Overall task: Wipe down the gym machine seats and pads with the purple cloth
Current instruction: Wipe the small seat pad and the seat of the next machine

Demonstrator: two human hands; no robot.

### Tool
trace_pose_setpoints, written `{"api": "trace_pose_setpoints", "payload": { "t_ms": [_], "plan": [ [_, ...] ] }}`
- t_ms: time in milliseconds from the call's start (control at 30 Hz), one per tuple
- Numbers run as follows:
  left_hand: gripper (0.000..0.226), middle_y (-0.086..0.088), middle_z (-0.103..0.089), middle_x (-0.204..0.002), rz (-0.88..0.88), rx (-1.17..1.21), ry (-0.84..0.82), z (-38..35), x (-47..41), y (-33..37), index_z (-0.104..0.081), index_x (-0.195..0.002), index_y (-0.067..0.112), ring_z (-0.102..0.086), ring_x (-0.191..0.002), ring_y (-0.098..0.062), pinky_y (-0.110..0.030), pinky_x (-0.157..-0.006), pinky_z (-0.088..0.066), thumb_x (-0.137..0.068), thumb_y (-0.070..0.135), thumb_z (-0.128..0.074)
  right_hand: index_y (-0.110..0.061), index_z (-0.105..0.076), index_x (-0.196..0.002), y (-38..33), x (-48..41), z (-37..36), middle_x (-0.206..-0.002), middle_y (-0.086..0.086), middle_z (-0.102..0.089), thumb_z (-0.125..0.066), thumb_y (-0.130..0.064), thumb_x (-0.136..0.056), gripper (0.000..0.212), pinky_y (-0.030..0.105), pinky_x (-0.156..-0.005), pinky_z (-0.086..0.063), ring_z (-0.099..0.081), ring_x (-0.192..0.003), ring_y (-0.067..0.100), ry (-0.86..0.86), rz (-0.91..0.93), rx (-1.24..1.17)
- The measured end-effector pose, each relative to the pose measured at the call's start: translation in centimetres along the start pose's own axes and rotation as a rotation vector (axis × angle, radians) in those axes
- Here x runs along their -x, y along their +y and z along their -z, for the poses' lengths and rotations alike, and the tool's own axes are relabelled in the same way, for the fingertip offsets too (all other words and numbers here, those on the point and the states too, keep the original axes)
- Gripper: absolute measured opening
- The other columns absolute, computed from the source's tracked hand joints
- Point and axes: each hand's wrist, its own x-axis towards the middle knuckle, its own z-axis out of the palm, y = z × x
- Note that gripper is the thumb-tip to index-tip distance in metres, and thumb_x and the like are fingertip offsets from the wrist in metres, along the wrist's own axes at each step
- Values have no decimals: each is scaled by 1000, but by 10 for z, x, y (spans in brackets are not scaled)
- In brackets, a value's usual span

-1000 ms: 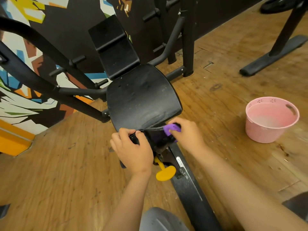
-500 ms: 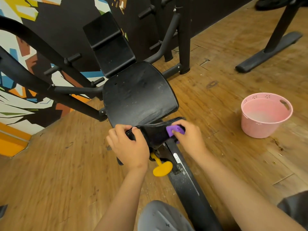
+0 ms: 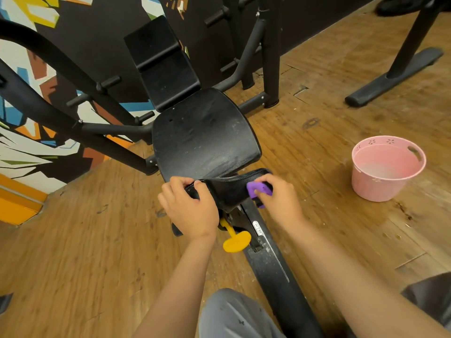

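Fingers (image 3: 271,181) press cloth (image 3: 251,189) against seat (image 3: 205,140) front edge.

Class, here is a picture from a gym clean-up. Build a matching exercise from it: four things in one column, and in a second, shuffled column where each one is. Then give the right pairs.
Column one:
1. purple cloth
2. pink bucket
3. yellow knob
4. left hand

Column two:
A. standing on the wooden floor
B. gripping the front edge of the seat
C. sticking out below the seat's front edge
D. held in the right hand

Pairs: 1-D, 2-A, 3-C, 4-B
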Motion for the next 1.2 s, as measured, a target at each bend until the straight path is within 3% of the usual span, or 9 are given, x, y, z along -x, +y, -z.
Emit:
{"api": "trace_pose_setpoints", "payload": {
  "t_ms": [133, 300, 400, 567, 700, 900, 1067, 1200],
  "plan": [
    [6, 4, -47, -93, 0, 0, 2, 1, 0, 1, -51, -89, 16, -38, -91, -14, -26, -75, -33, -90, 21, -53, -15, -68, -101, -29, 37, -21, -98, 2, -65, -63, -2, -86, 20, 31, -55, -60, -66, -81, 15, -7, -3, -222],
    [14, 4, -46, -92, -1, 8, 16, 0, 1, 2, -53, -90, 13, -37, -91, -13, -26, -74, -31, -89, 25, -48, -17, -70, -102, -57, 69, -15, -96, -11, -69, -68, -7, -84, 21, 19, -73, -52, -63, -90, 5, 30, 67, -356],
    [15, 4, -47, -91, 1, 33, 17, 1, 1, 1, -53, -89, 14, -37, -91, -13, -25, -73, -31, -89, 26, -45, -18, -69, -104, -70, 74, -18, -100, -10, -69, -68, -6, -84, 23, 20, -78, -53, -63, -96, 5, 27, 133, -428],
    [14, 4, -48, -92, 1, 40, 11, 0, 1, -1, -54, -90, 13, -37, -91, -12, -18, -71, -26, -90, 25, -45, -15, -68, -108, -64, 69, -15, -104, -8, -68, -68, -6, -86, 24, 8, -76, -48, -60, -98, -2, 6, 178, -373],
    [14, 4, -48, -93, -3, 38, 7, 1, 1, -1, -54, -92, 13, -37, -92, -11, -17, -72, -26, -89, 25, -47, -13, -69, -108, -44, 52, -9, -103, -8, -65, -67, -4, -84, 25, 16, -82, -50, -59, -97, 2, -18, 210, -226],
    [16, 7, -48, -96, -2, 18, -4, 0, 2, -2, -53, -94, 17, -38, -94, -9, -23, -77, -35, -89, 30, -46, -12, -67, -108, 10, -10, 5, -104, 2, -63, -60, 0, -86, 26, 41, -74, -57, -62, -91, 20, -3, 104, 8],
    [13, 5, -49, -95, -17, 0, -8, 0, 1, -3, -49, -91, 21, -39, -92, -10, -14, -69, -28, -87, 32, -44, -13, -68, -99, 33, -59, 29, -95, 4, -65, -56, 3, -86, 24, 38, -72, -55, -64, -80, 25, 27, -13, 89],
    [20, 3, -51, -94, -22, 1, -1, -2, 1, -4, -51, -91, 20, -41, -92, -13, -15, -69, -30, -85, 36, -40, -12, -68, -95, 66, -87, 34, -89, 11, -69, -54, 3, -89, 22, 20, -48, -51, -66, -63, 19, -121, -164, 59]
  ]
}}
